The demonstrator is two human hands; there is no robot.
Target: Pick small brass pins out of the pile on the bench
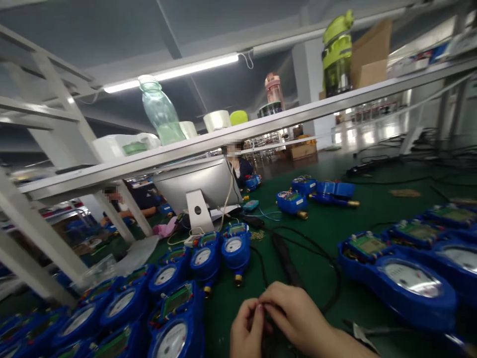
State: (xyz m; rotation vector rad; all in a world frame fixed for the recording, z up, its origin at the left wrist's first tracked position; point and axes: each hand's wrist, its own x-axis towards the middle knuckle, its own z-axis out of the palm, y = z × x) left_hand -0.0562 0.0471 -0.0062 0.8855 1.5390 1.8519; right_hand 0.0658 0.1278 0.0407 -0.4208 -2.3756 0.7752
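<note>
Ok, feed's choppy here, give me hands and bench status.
Left hand and right hand pinched together on something small, hidden. Black cable runs just beyond. Blue meters crowd both sides.

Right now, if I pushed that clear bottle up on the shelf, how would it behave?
The clear bottle is tall and narrow and already looks tilted, so it would probably tip rather than slide. It looks nearly empty, so likely light. Its round body might roll along the shelf.
</note>
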